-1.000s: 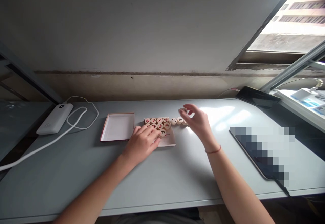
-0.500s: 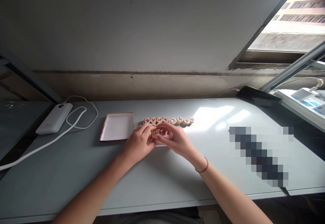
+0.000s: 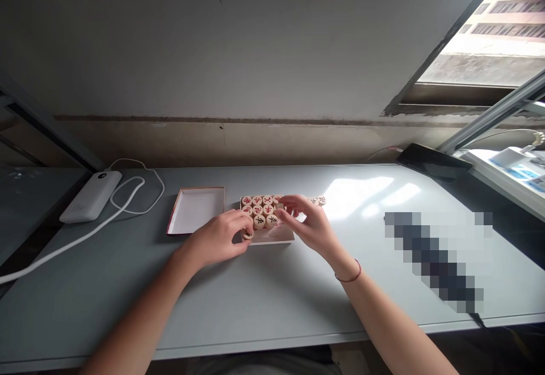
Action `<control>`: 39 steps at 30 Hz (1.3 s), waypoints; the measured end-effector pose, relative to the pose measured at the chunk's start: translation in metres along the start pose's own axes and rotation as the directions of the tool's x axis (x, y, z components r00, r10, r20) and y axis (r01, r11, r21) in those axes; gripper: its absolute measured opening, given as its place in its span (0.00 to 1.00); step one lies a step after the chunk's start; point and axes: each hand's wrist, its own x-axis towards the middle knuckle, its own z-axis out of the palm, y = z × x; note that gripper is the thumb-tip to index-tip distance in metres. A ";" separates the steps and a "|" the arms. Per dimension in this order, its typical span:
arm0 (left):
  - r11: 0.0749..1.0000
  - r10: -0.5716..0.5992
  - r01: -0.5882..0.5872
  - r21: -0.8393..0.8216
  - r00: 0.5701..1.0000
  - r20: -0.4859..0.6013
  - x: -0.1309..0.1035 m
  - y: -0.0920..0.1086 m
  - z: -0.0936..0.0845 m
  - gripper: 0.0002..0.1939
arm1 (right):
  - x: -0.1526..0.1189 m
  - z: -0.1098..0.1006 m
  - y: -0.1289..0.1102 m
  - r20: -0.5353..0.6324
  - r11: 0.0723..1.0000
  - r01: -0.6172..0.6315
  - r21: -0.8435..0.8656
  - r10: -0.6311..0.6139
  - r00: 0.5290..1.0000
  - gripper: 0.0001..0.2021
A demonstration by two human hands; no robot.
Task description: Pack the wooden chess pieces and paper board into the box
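A shallow box [image 3: 272, 243] holds rows of round wooden pieces with red characters, and two with black characters, such as the black-marked piece [image 3: 259, 221]. My left hand [image 3: 227, 233] grips a round piece [image 3: 247, 235] at the box's front left corner. On the right side of the box, my right hand [image 3: 303, 216] pinches another piece [image 3: 279, 207] between thumb and fingers. Past that hand, more round pieces [image 3: 321, 200] lie on the table in a row, partly hidden by it.
An open box lid [image 3: 196, 210] lies left of the box. A white power bank [image 3: 91, 196] with a cable is at the far left. A dark tablet-like object [image 3: 433, 161] rests at the back right. A pixelated dark object [image 3: 434, 261] lies at the right.
My hands have moved apart, left hand to the left and right hand slightly right. The pieces held between them are now separated, one in each hand, and the black-marked pieces in the box show.
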 end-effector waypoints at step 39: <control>0.983 0.176 -0.150 0.106 0.940 -0.293 0.017 0.014 0.044 0.13 | -0.003 -0.026 0.003 0.310 0.932 0.162 -0.325 -0.057 0.949 0.04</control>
